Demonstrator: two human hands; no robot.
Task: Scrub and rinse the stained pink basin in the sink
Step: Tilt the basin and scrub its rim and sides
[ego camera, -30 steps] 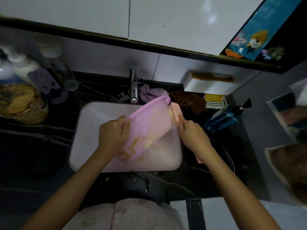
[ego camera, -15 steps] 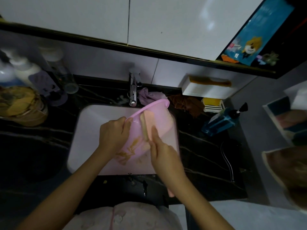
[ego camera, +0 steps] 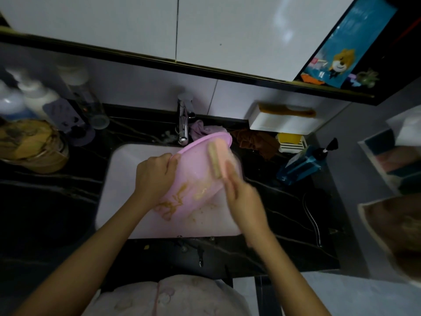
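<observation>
The pink basin [ego camera: 196, 174] stands tilted on its edge in the white sink [ego camera: 118, 192], its inside facing me, with brown-yellow stains smeared low on its wall. My left hand [ego camera: 155, 176] grips its left rim. My right hand [ego camera: 241, 197] holds a pink scrubbing brush [ego camera: 216, 158] with a tan bristle side, pressed against the upper inner wall of the basin. The right hand is blurred by motion.
A chrome tap [ego camera: 183, 124] rises behind the sink. Cloths [ego camera: 252, 140] lie at the back right, next to a blue pump bottle [ego camera: 303, 163] and a white box [ego camera: 282, 122]. Bottles [ego camera: 34, 99] and a round tin [ego camera: 29, 147] stand on the left of the black counter [ego camera: 45, 201].
My right hand came from the basin's right edge to its inside and moves the brush up along the inner wall. My left hand keeps its grip on the rim.
</observation>
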